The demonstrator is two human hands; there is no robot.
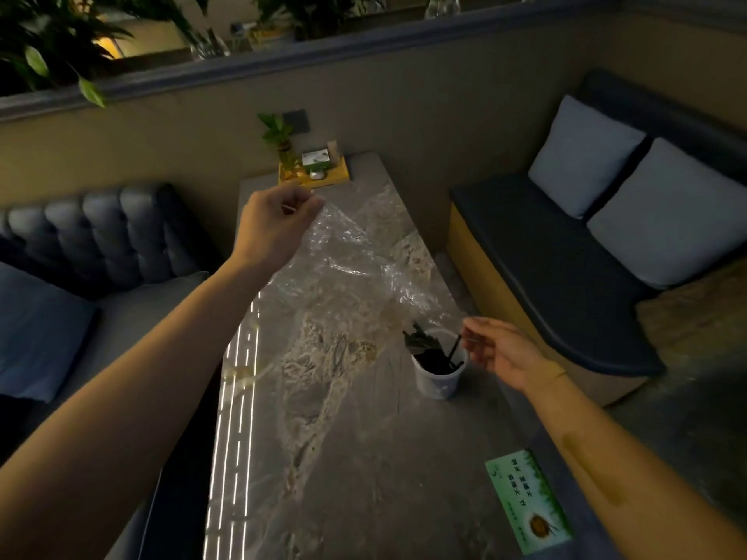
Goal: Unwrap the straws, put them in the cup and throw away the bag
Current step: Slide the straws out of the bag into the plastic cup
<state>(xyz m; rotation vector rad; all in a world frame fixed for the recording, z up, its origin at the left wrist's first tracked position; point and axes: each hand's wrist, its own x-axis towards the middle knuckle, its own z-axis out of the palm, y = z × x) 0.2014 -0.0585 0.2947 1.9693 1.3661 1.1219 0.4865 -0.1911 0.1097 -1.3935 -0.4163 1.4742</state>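
The left hand point(275, 224) was raised over the far half of the table point(364, 458), its fingers pinched on the upper edge of the bag point(355, 260). The bag, clear and crinkled, hung stretched from that grip down and to the right, its lower end reaching the cup point(438, 371). The cup, white, stood upright on the table near its right edge, with dark straws point(428, 349) inside it, some leaning against the rim and poking out above it. The right hand point(501, 349) was just beside the cup on its right, thumb and forefinger closed on the top of one thin black straw point(454, 349) whose lower end sat in the cup; whether the hand also touched the bag's lower edge could not be told. A green card point(529, 501) lay flat on the near right corner of the table. At the far end sat a yellow tray point(335, 177) holding a small plant point(283, 147) and a little box point(317, 159). Two pale cushions point(630, 196) leaned on the bench to the right, and a tufted sofa point(101, 228) stood to the left.
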